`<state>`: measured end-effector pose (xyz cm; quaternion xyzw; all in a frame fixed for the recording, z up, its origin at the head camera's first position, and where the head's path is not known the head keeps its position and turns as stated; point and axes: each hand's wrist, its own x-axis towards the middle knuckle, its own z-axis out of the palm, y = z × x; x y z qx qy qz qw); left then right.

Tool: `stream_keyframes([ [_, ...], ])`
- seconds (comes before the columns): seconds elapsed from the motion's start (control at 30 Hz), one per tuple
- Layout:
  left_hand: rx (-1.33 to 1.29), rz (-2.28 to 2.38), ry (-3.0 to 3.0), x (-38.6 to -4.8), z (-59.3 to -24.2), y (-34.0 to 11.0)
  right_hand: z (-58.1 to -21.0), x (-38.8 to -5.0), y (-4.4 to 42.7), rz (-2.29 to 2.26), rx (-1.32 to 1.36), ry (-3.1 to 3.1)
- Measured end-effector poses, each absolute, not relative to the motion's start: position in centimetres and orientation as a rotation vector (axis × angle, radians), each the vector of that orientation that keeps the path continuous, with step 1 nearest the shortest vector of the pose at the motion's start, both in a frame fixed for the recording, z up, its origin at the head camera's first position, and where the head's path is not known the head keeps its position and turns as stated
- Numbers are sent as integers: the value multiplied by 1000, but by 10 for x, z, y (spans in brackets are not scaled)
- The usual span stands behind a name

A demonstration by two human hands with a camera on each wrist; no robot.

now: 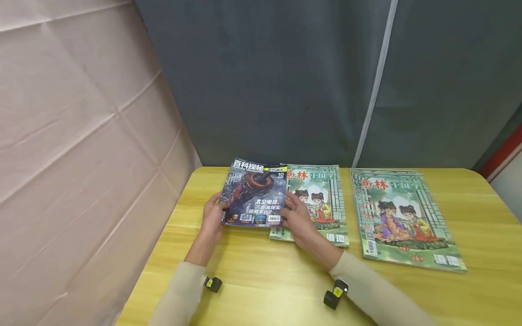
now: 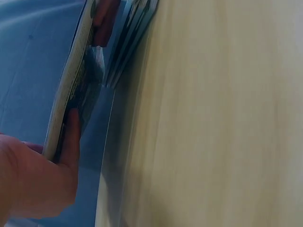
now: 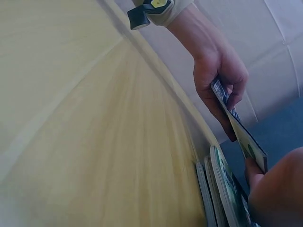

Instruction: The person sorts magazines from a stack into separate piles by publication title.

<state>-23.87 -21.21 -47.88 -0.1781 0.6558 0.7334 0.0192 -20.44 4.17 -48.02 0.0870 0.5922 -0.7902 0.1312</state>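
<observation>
Beige sleeves (image 1: 179,292) lead to left fingers (image 1: 220,205) and right fingers (image 1: 290,213) grasping a "SCIENTIFIC EXPLORATION" magazine (image 1: 253,192) marked "10".

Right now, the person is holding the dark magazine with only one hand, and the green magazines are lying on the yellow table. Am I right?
Not only one: the left hand and the right hand both hold the dark magazine, as the head view shows. The green magazines are lying on the yellow table, just as you said.
</observation>
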Motion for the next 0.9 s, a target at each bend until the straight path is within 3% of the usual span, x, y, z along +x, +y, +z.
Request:
stream_keyframes([
  [0.47,-603,2073,2220,-262,-481,-254,-471,-221,-11,-2282,247,1590],
  [0.9,-555,1881,2334,-264,-488,-256,-475,-219,-18,-2276,127,1493],
])
